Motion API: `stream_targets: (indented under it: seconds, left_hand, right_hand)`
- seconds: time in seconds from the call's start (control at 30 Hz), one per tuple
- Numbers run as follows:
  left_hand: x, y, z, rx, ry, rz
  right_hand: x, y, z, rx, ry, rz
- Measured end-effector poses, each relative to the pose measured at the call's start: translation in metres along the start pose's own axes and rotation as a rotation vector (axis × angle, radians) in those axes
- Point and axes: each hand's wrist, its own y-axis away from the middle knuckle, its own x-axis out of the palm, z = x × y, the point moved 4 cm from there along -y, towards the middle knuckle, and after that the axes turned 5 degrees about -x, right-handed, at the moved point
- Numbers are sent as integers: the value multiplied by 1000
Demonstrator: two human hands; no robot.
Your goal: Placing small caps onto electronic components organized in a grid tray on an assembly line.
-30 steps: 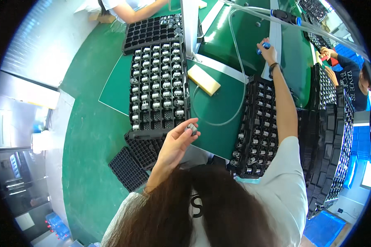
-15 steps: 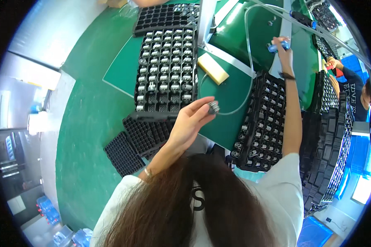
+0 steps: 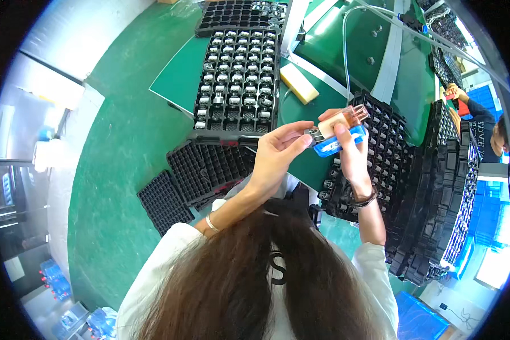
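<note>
Pinching a part (image 3: 311, 135) in the left hand (image 3: 273, 156), beside a blue tool (image 3: 330, 147) gripped in the right hand (image 3: 352, 154), right of the left tray (image 3: 224, 136). Looks mostly filled there, with some near pockets left bare.

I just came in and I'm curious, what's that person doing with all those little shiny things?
The person's left hand pinches a small metal part right beside a blue tool, which the right hand grips. Beyond the left hand, a black tray holds rows of shiny parts. A yellow sponge lies nearby.
</note>
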Motion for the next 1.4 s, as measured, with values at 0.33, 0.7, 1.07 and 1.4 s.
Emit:
stream_targets:
  seconds: [0.33, 0.7, 1.07, 1.4]
  left_hand:
    - [-5, 11, 2, 2, 39, -62]
    - [-11, 15, 25, -22, 146, -162]
    - [-37, 15, 15, 34, 114, -179]
    - [-52, 24, 1, 46, 37, -242]
  right_hand:
    - [6, 16, -6, 6, 3, -36]
    - [15, 25, -28, 78, -63, -71]
    - [-34, -110, -124, -65, 610, -1]
    - [-58, -116, -146, 7, 669, 116]
